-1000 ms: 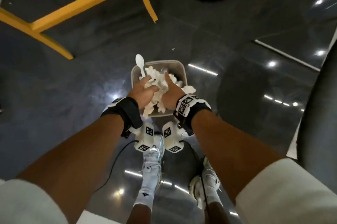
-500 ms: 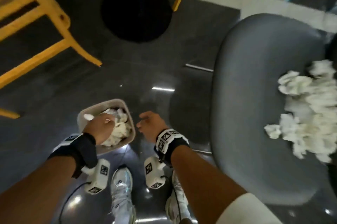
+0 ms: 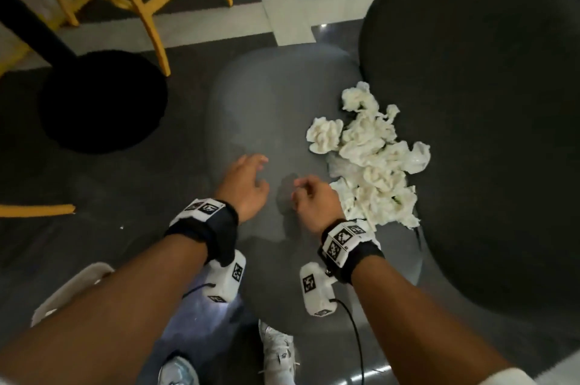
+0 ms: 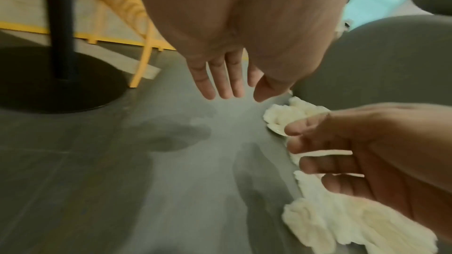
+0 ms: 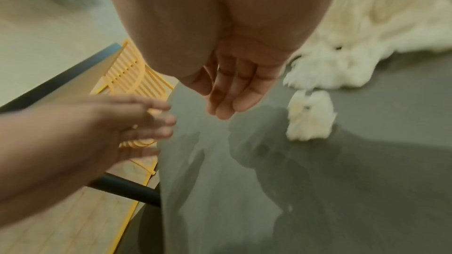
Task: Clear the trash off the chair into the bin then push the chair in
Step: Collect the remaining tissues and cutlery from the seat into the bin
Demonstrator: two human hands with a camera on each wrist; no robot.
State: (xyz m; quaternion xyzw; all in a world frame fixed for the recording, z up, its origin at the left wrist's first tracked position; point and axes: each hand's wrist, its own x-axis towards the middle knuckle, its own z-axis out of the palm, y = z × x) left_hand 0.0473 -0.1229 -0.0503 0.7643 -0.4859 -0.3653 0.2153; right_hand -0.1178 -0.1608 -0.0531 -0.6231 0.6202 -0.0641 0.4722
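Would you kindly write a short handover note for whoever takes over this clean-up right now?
Left hand: open, empty, over the grey chair seat.
Right hand: fingers loosely curled, empty, right beside the pile of crumpled tissues.
The bin stands on the floor at lower left, partly behind the left arm.
Done: the left part of the seat is bare.
Left: carry the remaining tissues to the bin, then push the chair in.

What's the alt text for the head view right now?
Both hands, left hand and right hand, hover empty over a grey chair seat beside a pile of crumpled white tissues. A bin sits lower left on dark floor.
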